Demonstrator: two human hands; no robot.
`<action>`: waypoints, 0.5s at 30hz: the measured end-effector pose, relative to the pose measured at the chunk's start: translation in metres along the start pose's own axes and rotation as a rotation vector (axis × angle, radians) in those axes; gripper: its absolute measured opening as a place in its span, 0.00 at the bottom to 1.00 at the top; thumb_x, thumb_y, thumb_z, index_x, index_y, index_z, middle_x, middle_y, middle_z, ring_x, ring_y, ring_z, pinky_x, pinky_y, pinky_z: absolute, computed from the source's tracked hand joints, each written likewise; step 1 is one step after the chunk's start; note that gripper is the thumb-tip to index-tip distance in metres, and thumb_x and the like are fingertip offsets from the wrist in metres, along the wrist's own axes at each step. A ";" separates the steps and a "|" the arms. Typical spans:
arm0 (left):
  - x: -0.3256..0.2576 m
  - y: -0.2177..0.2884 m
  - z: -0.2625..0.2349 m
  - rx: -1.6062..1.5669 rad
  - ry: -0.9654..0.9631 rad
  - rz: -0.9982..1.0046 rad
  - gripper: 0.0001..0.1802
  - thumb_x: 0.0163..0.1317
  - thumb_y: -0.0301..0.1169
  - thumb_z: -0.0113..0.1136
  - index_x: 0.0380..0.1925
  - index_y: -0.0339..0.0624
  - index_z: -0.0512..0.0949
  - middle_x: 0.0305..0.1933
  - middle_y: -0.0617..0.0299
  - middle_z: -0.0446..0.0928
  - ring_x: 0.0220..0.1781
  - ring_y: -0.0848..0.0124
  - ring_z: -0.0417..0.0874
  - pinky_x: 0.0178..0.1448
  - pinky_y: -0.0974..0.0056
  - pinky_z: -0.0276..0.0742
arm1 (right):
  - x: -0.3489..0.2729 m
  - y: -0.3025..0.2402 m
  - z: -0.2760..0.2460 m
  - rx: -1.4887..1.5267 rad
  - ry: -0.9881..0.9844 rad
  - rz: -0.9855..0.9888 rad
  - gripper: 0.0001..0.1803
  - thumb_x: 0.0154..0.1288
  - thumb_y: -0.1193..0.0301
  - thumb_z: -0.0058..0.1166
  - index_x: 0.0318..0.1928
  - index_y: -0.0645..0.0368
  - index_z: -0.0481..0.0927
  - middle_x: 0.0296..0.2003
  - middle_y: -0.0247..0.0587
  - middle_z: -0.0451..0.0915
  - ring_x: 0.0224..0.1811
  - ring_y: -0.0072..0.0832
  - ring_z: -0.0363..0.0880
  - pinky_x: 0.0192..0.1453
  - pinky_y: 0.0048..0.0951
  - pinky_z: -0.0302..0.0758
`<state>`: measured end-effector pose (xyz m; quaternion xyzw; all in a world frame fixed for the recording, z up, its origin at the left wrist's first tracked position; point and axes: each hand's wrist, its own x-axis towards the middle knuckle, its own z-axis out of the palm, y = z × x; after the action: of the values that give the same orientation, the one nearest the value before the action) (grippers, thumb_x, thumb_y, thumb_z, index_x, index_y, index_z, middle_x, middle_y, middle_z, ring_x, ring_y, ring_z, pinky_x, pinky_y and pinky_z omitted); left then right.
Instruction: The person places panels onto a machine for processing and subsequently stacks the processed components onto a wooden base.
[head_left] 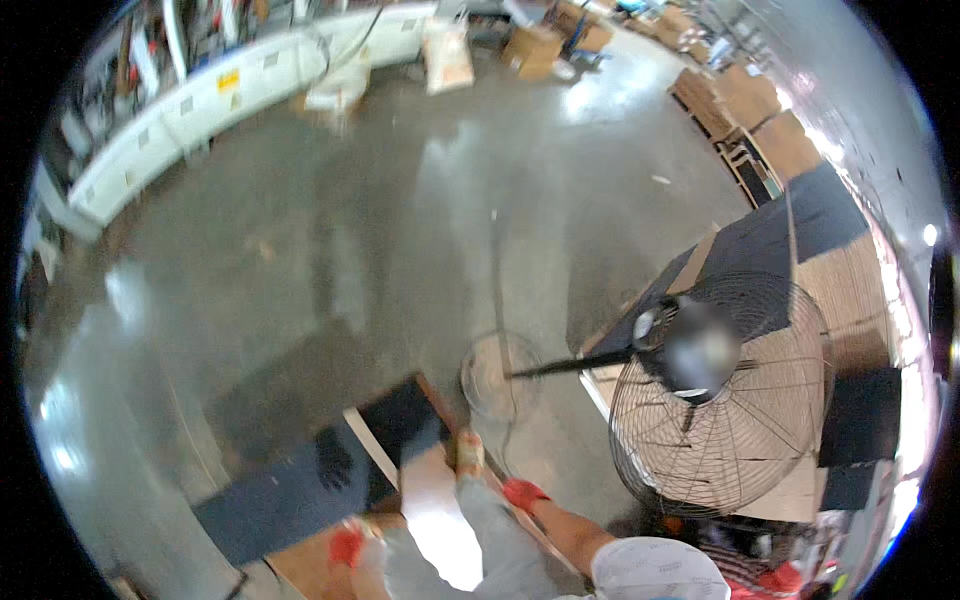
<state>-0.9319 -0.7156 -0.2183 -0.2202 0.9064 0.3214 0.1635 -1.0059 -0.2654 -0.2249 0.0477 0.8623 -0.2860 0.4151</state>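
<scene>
One yellow label (229,80) is unreadable; left hand (346,546) and right hand (523,494) show neither opening nor hold clearly.

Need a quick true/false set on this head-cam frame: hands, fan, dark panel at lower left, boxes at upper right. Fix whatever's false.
1. The right hand is gloved in red. True.
2. The left hand is bare. False: it is gloved in red too.
3. The fan has a round wire cage. True.
4. The fan's head is left of both hands. False: it is to their right.
5. A pale strip crosses the dark panel at lower left. True.
6. The cardboard boxes at upper right stand on that panel. False: they are across the floor, apart from it.
</scene>
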 end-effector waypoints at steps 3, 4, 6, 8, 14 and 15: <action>-0.056 0.019 0.017 0.048 -0.146 -0.070 0.38 0.56 0.41 0.63 0.63 0.40 0.61 0.62 0.42 0.64 0.64 0.48 0.64 0.69 0.51 0.60 | -0.056 0.012 -0.060 -0.204 -0.260 0.188 0.21 0.67 0.56 0.39 0.43 0.61 0.77 0.47 0.56 0.78 0.51 0.51 0.77 0.54 0.46 0.72; -0.067 0.027 0.016 0.068 -0.173 -0.081 0.37 0.56 0.41 0.64 0.62 0.40 0.63 0.61 0.43 0.65 0.63 0.48 0.66 0.68 0.51 0.61 | -0.059 0.028 -0.063 -0.626 -0.292 -0.336 0.24 0.64 0.54 0.39 0.45 0.62 0.76 0.47 0.57 0.79 0.51 0.53 0.76 0.55 0.47 0.71; -0.067 0.037 0.011 0.105 -0.174 -0.057 0.35 0.56 0.41 0.64 0.60 0.39 0.65 0.58 0.44 0.68 0.61 0.49 0.68 0.66 0.52 0.63 | -0.066 0.046 -0.061 -0.180 -0.107 0.046 0.25 0.65 0.55 0.37 0.45 0.62 0.78 0.46 0.57 0.79 0.50 0.52 0.76 0.56 0.47 0.70; -0.055 0.055 0.008 0.138 -0.205 0.051 0.33 0.55 0.41 0.65 0.58 0.39 0.67 0.55 0.45 0.70 0.59 0.50 0.70 0.65 0.53 0.66 | -0.107 0.044 -0.065 -0.126 0.042 0.058 0.25 0.65 0.55 0.36 0.43 0.62 0.79 0.46 0.57 0.79 0.50 0.52 0.76 0.56 0.48 0.70; -0.028 0.113 -0.054 -0.414 0.123 0.422 0.29 0.54 0.37 0.68 0.54 0.34 0.72 0.52 0.45 0.76 0.56 0.51 0.76 0.60 0.55 0.72 | -0.084 0.033 -0.038 -0.467 0.171 -0.216 0.21 0.63 0.57 0.42 0.41 0.58 0.82 0.45 0.55 0.80 0.48 0.49 0.79 0.50 0.45 0.76; -0.028 0.163 -0.099 -0.369 0.134 0.551 0.28 0.53 0.31 0.67 0.54 0.36 0.72 0.54 0.48 0.75 0.54 0.55 0.76 0.58 0.57 0.72 | -0.100 0.018 -0.030 -0.437 0.207 -0.222 0.19 0.64 0.58 0.41 0.39 0.56 0.81 0.43 0.53 0.80 0.48 0.48 0.78 0.50 0.44 0.75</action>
<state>-1.0059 -0.6592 -0.0496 -0.0136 0.8670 0.4970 -0.0321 -0.9562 -0.2189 -0.1439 -0.1088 0.9414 -0.1304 0.2912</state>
